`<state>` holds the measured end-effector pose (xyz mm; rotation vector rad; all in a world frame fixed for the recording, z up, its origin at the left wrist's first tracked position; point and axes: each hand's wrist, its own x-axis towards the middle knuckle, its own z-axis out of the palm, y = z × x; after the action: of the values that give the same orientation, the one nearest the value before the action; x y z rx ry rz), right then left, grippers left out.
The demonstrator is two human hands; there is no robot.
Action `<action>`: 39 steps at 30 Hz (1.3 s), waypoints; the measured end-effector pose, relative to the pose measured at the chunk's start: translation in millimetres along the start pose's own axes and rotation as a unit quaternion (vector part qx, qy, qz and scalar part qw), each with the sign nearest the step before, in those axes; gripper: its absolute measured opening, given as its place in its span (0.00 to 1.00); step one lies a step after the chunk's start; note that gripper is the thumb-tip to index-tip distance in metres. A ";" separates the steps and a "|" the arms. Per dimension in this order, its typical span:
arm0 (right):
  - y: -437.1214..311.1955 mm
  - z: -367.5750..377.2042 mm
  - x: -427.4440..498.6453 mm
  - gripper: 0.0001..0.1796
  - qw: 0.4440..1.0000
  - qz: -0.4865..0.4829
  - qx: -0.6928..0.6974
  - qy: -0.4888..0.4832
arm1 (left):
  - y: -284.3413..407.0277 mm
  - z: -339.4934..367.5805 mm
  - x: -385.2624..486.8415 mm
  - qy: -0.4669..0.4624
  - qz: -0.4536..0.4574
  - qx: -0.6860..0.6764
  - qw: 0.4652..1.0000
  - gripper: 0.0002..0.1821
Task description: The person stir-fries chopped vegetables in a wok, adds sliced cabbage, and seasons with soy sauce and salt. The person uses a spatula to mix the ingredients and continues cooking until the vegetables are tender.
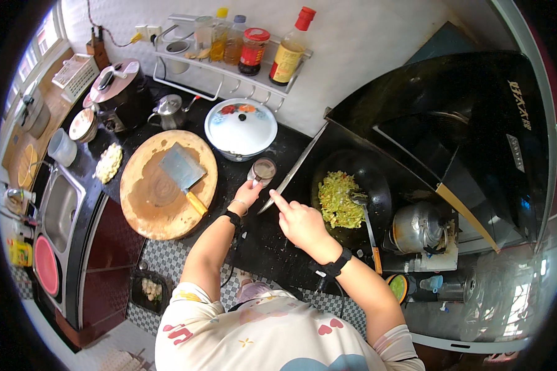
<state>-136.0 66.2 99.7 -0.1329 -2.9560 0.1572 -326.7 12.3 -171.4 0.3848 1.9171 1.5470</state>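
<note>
My left hand (248, 194) grips a small clear seasoning jar (265, 169) at its near side; pale contents show inside. Close by on the right, my right hand (303, 225) points its index finger toward the jar, with the other fingers curled and no object visible in it. Beyond that hand, a black wok (381, 190) contains chopped green vegetables (340, 199) with white specks on top. A metal spatula (367, 222) with a wooden handle rests in the wok. Left of the jar, a cleaver (183, 166) lies flat on a round wooden chopping board (139, 195).
A lidded enamel pot (241, 132) stands behind the jar, under a wall rack (241, 74) of bottles. A metal kettle (417, 227) sits beneath the black range hood (492, 106). Chopped pale food (108, 163) lies near the sink (65, 199). A bin (137, 294) stands on the floor.
</note>
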 end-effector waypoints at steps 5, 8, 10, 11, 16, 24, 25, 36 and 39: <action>4.4 -5.3 -4.4 0.36 1.000 0.006 0.000 -0.021 | -0.3 1.2 16.2 -0.071 -0.049 0.005 0.996 0.22; 4.9 -6.2 -7.4 0.36 1.000 0.001 0.011 -0.020 | 9.4 0.0 -0.3 -0.098 -0.046 0.063 0.992 0.28; 6.1 -7.8 -10.4 0.36 1.000 0.000 0.022 -0.014 | 14.0 0.6 -18.6 -0.003 0.002 0.103 0.995 0.25; 6.9 -8.9 -13.4 0.36 1.000 -0.002 0.026 -0.010 | 14.6 -0.9 -30.4 0.023 0.002 0.105 0.994 0.25; 34.7 -29.0 -61.9 0.29 0.999 0.027 0.036 -0.015 | 20.3 1.5 -126.9 0.111 0.076 0.087 0.987 0.14; 185.2 -49.6 -240.2 0.22 0.985 0.097 -0.070 -0.124 | 28.1 102.7 -269.2 -0.088 0.042 0.049 0.994 0.11; 197.1 -57.3 -256.1 0.25 0.970 0.091 -0.093 -0.206 | 37.2 120.9 -279.3 -0.123 0.031 0.054 0.990 0.15; 256.2 -65.1 -286.5 0.09 0.992 -0.012 0.109 0.060 | 66.8 206.1 -317.3 -0.064 0.032 0.306 0.949 0.37; 268.6 -109.8 -256.6 0.07 0.935 0.172 0.272 0.151 | 62.7 209.3 -317.9 -0.053 0.011 0.337 0.940 0.35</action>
<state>156.8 317.7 132.7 -0.5394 -2.4496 0.8991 36.2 1.9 -40.9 0.7606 2.3156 0.8124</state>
